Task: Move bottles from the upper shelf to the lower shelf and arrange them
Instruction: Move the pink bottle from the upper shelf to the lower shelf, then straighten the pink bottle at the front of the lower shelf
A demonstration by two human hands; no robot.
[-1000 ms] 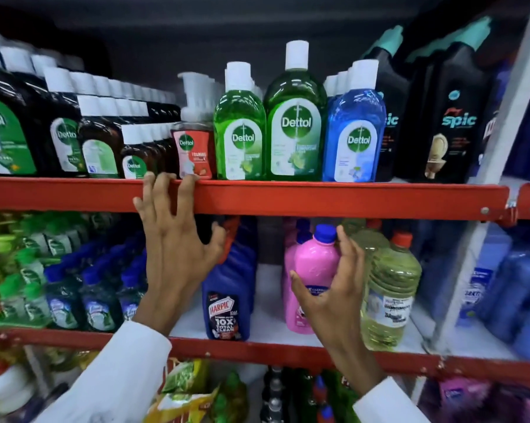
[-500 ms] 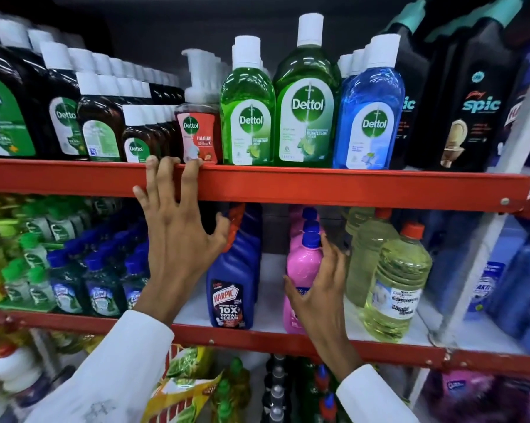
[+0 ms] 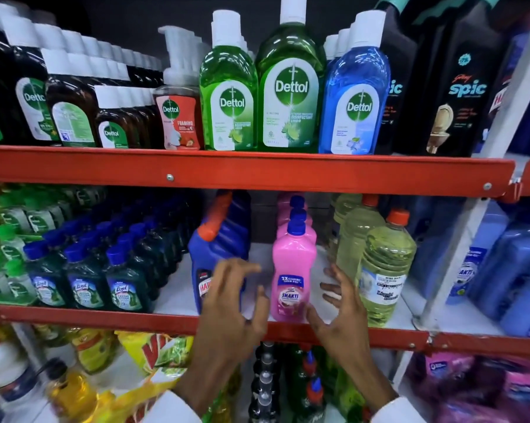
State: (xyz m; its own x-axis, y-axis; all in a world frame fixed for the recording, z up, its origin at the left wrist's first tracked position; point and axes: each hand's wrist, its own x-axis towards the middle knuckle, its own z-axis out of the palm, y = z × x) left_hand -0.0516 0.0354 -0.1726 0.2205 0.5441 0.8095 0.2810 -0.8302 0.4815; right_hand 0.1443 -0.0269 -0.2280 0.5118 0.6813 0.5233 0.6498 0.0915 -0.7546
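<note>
Left hand [image 3: 231, 303] has dropped off the upper shelf rail [image 3: 257, 170] and now sits spread, grasping nothing, in front of the blue Harpic bottle [image 3: 218, 248]. Right hand [image 3: 338, 312] has let go, fingers splayed beside the pink Shakti bottle [image 3: 292, 279], which stands upright at the lower shelf [image 3: 178, 294] front.

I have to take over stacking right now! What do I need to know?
Left hand: open, empty, fingers spread in front of the blue Harpic bottle on the lower shelf.
Right hand: open, empty, just right of the front pink bottle, beside the pale yellow bottles. Whether it touches the pink one is unclear.
Pink bottles stand upright in a row running back.
The upper shelf is full: green Dettol bottles, a blue Dettol bottle, brown ones at left.
Done: neither hand carries anything.
Left: bring upper bottles down and line them up, probably in the gaps around the pink row.
</note>
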